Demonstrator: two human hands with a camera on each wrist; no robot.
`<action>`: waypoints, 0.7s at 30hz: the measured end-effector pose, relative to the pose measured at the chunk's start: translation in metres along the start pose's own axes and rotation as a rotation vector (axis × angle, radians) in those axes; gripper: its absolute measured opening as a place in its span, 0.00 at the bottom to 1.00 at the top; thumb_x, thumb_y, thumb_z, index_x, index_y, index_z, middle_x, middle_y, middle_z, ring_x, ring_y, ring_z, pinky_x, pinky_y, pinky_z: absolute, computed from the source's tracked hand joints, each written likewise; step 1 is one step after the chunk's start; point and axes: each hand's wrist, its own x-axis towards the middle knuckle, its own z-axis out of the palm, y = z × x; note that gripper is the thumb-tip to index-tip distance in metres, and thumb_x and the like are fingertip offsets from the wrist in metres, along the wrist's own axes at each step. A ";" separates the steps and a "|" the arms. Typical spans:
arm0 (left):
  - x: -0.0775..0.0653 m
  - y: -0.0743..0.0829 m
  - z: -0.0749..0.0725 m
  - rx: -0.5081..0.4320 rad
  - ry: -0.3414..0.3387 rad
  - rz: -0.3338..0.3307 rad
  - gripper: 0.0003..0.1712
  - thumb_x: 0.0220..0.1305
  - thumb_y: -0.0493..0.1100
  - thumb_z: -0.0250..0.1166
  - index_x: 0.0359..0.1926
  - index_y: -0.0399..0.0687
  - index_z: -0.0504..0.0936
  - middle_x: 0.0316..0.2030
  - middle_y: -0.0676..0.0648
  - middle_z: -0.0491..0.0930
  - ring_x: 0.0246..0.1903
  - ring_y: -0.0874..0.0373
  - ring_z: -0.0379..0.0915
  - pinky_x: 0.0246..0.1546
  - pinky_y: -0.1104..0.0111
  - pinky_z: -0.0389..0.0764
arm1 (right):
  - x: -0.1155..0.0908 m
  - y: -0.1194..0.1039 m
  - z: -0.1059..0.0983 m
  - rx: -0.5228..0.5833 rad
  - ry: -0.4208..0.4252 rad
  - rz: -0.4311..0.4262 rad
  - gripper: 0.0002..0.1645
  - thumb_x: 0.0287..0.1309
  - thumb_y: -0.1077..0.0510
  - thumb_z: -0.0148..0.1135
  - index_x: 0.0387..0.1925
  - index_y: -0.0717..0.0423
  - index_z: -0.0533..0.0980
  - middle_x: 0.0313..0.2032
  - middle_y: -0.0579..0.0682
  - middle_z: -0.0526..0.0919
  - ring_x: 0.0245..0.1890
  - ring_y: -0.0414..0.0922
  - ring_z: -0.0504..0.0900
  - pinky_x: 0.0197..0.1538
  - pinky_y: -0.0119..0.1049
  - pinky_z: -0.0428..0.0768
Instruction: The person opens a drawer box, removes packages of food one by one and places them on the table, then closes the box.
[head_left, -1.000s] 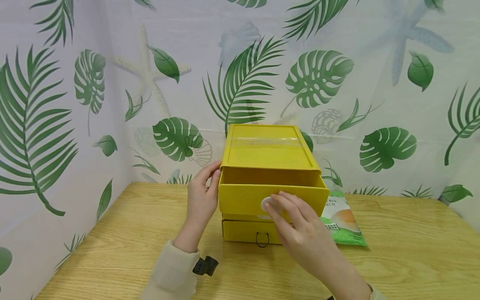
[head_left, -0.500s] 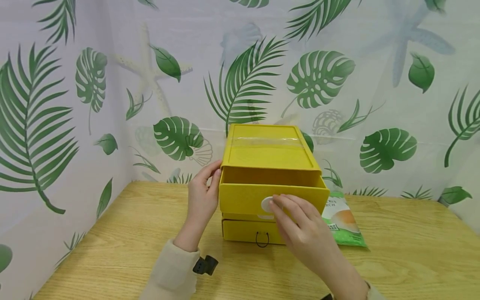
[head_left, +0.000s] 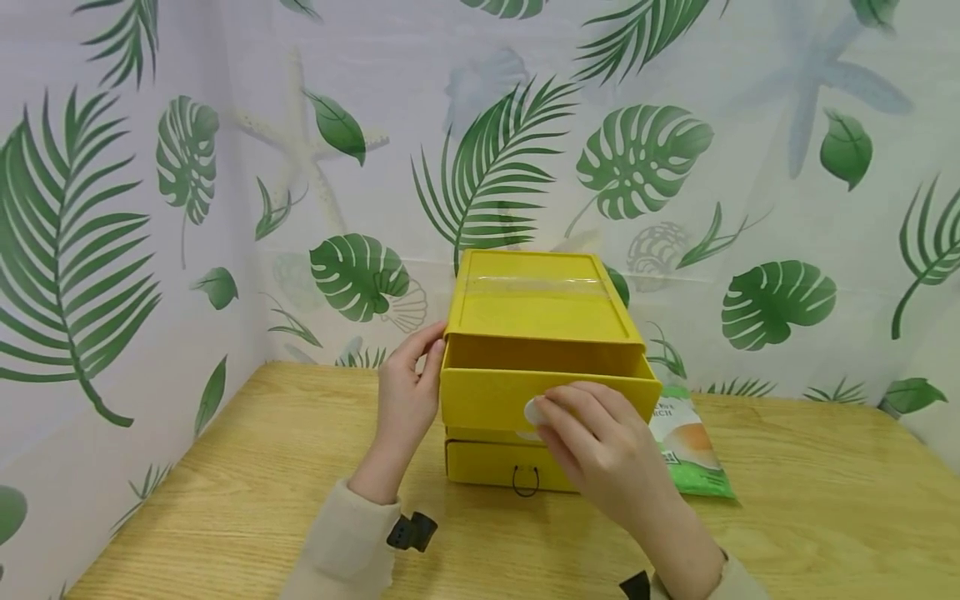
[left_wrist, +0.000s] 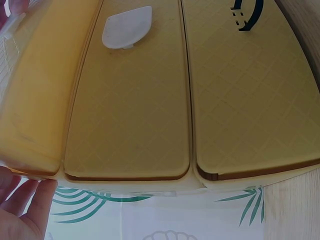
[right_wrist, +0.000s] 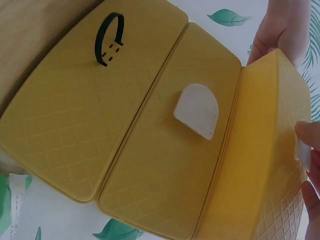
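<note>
A yellow drawer box [head_left: 543, 304] with stacked drawers stands on the wooden table. Its top drawer [head_left: 483, 400] is pulled partway out, and the inside shows as a dark gap above the front panel. At that panel my right hand [head_left: 611, 446] pinches a white pull tab [head_left: 533, 411] between thumb and fingers. My left hand [head_left: 408, 392] rests along the upper left side of the box, fingertips right at its front corner. The middle drawer's white tab [right_wrist: 197, 110] and the lowest drawer's black loop handle [right_wrist: 110, 40] show in the right wrist view.
A green and white starch bag [head_left: 690, 450] lies at the right of the box, partly hidden behind it. Bare wooden table [head_left: 225, 500] shows to the left. A leaf-patterned sheet [head_left: 480, 150] hangs behind. Clear tape [head_left: 540, 285] crosses the box top.
My right hand has shifted its fingers on the white tab, which it keeps hold of. The top drawer stays about as far out. My left hand stays at the box's side.
</note>
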 end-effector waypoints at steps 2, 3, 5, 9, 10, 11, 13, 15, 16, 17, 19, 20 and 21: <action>0.000 0.000 0.000 0.001 0.000 0.001 0.14 0.62 0.32 0.53 0.48 0.31 0.76 0.43 0.39 0.77 0.41 0.51 0.73 0.34 0.64 0.79 | 0.000 0.000 0.000 0.006 -0.002 -0.004 0.16 0.61 0.58 0.49 0.31 0.65 0.80 0.31 0.56 0.79 0.32 0.52 0.76 0.36 0.40 0.76; 0.000 0.000 0.000 0.000 -0.001 0.001 0.14 0.62 0.33 0.53 0.48 0.31 0.76 0.43 0.39 0.77 0.41 0.50 0.73 0.33 0.64 0.79 | 0.000 0.001 0.000 0.007 -0.001 -0.006 0.16 0.61 0.58 0.49 0.31 0.65 0.80 0.31 0.55 0.79 0.32 0.52 0.76 0.36 0.40 0.76; 0.000 0.000 0.000 -0.002 -0.003 -0.002 0.14 0.62 0.33 0.52 0.48 0.31 0.76 0.43 0.39 0.77 0.41 0.50 0.73 0.33 0.64 0.79 | -0.001 0.001 0.000 0.010 0.000 -0.008 0.16 0.61 0.58 0.50 0.31 0.65 0.80 0.31 0.55 0.79 0.32 0.52 0.76 0.36 0.40 0.76; 0.000 0.000 0.000 -0.009 -0.007 -0.008 0.14 0.62 0.33 0.52 0.48 0.32 0.75 0.43 0.39 0.77 0.41 0.51 0.73 0.32 0.65 0.80 | -0.001 0.001 0.001 0.012 0.006 -0.013 0.16 0.61 0.58 0.50 0.31 0.66 0.80 0.31 0.55 0.79 0.32 0.51 0.76 0.36 0.39 0.76; -0.001 0.000 0.000 -0.010 -0.007 -0.010 0.14 0.62 0.33 0.52 0.48 0.32 0.75 0.43 0.39 0.77 0.41 0.51 0.73 0.32 0.65 0.80 | -0.002 0.001 0.001 0.013 0.007 -0.015 0.16 0.61 0.58 0.50 0.31 0.66 0.80 0.31 0.55 0.79 0.32 0.51 0.76 0.36 0.39 0.76; -0.001 -0.001 0.000 -0.011 -0.008 -0.012 0.14 0.62 0.33 0.52 0.48 0.32 0.75 0.44 0.39 0.77 0.41 0.51 0.73 0.32 0.65 0.80 | -0.002 0.002 0.001 0.014 0.008 -0.017 0.16 0.61 0.58 0.50 0.31 0.66 0.80 0.31 0.55 0.79 0.32 0.51 0.76 0.36 0.39 0.77; 0.000 -0.001 0.000 -0.012 -0.008 -0.015 0.14 0.62 0.33 0.52 0.48 0.32 0.75 0.44 0.39 0.77 0.41 0.51 0.72 0.32 0.65 0.80 | -0.002 0.002 0.001 0.015 0.012 -0.023 0.16 0.61 0.58 0.50 0.31 0.66 0.80 0.31 0.56 0.79 0.32 0.51 0.77 0.36 0.38 0.77; -0.001 0.000 0.000 -0.015 -0.009 -0.021 0.14 0.63 0.33 0.52 0.48 0.32 0.75 0.44 0.39 0.77 0.42 0.51 0.72 0.32 0.65 0.80 | -0.002 0.002 0.001 0.015 0.013 -0.026 0.17 0.61 0.58 0.50 0.31 0.66 0.80 0.31 0.56 0.80 0.32 0.51 0.77 0.36 0.38 0.77; -0.001 0.000 0.000 -0.014 -0.009 -0.023 0.14 0.63 0.33 0.52 0.48 0.32 0.75 0.44 0.39 0.76 0.42 0.51 0.72 0.32 0.65 0.80 | -0.002 0.002 0.001 0.015 0.013 -0.026 0.17 0.61 0.58 0.50 0.31 0.67 0.80 0.31 0.56 0.80 0.32 0.51 0.77 0.36 0.38 0.77; -0.001 0.000 0.000 -0.015 -0.009 -0.025 0.14 0.63 0.33 0.52 0.48 0.32 0.75 0.44 0.39 0.76 0.42 0.51 0.72 0.32 0.65 0.80 | -0.002 0.002 0.001 0.015 0.015 -0.026 0.17 0.61 0.58 0.50 0.31 0.67 0.80 0.31 0.56 0.80 0.32 0.51 0.77 0.35 0.38 0.77; -0.001 0.000 0.000 -0.014 -0.008 -0.028 0.14 0.62 0.33 0.53 0.48 0.32 0.75 0.44 0.39 0.76 0.42 0.51 0.72 0.33 0.65 0.80 | -0.002 0.003 0.002 0.017 0.017 -0.020 0.17 0.62 0.57 0.50 0.31 0.67 0.80 0.31 0.56 0.80 0.32 0.51 0.77 0.35 0.38 0.77; -0.001 0.000 0.001 -0.015 -0.007 -0.029 0.14 0.62 0.33 0.53 0.48 0.32 0.76 0.44 0.39 0.76 0.42 0.51 0.72 0.33 0.65 0.79 | -0.002 0.003 0.002 0.019 0.017 -0.017 0.18 0.62 0.57 0.49 0.31 0.67 0.80 0.31 0.56 0.80 0.32 0.51 0.77 0.35 0.38 0.77; 0.000 0.001 0.001 -0.016 -0.006 -0.028 0.14 0.62 0.33 0.53 0.48 0.32 0.76 0.44 0.39 0.77 0.42 0.51 0.72 0.33 0.65 0.79 | -0.002 0.003 0.002 0.019 0.020 -0.016 0.18 0.62 0.57 0.49 0.31 0.67 0.80 0.31 0.56 0.80 0.32 0.51 0.77 0.35 0.38 0.77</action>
